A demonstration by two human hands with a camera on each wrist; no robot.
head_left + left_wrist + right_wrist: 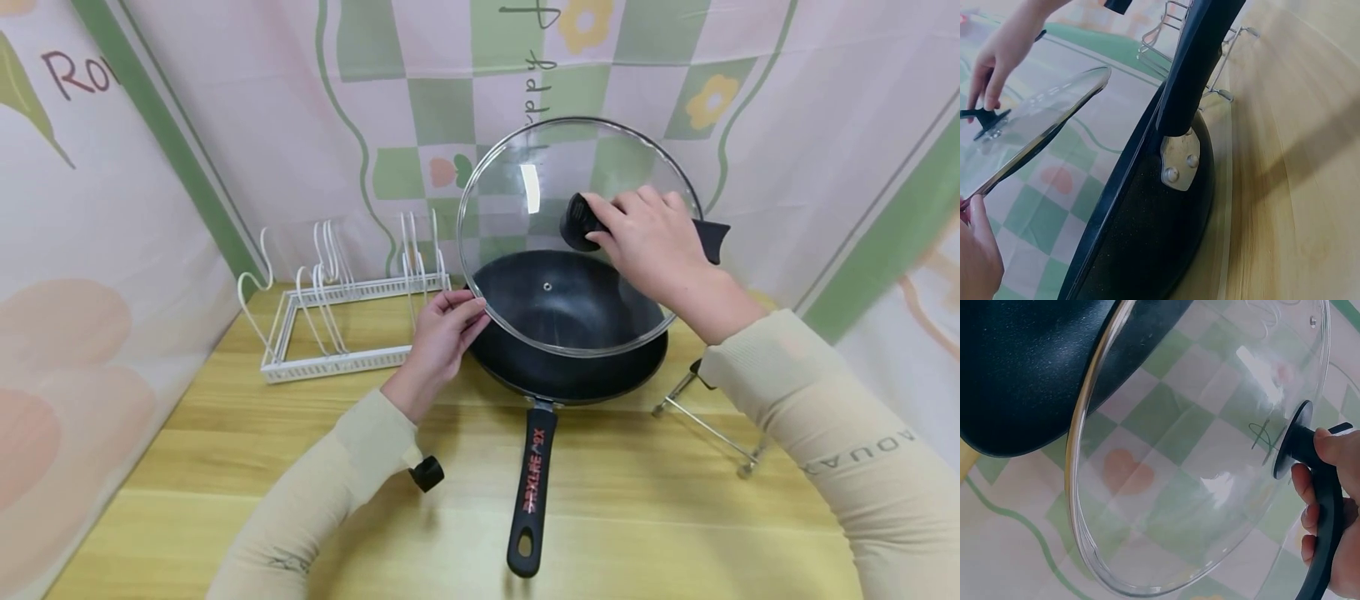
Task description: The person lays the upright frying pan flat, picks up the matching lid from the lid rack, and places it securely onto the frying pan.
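A clear glass lid point(517, 200) with a metal rim is tilted up above a black wok point(570, 379). My right hand point(660, 242) grips the lid's black handle point(1329, 519), fingers wrapped round it. At the lid's lower left edge my left hand point(444, 333) pinches the rim between thumb and fingers. In the left wrist view the lid's edge point(1047, 134) shows clear of the wok's rim. The wok stands on the table with its black long handle point(532, 492) toward me, red lettering along it.
A white wire rack point(345, 361) with upright loops stands left of the wok on the wooden table point(465, 533). To the right, partly under my right sleeve, is a metal wire stand point(708, 425). A patterned cloth point(442, 108) hangs behind.
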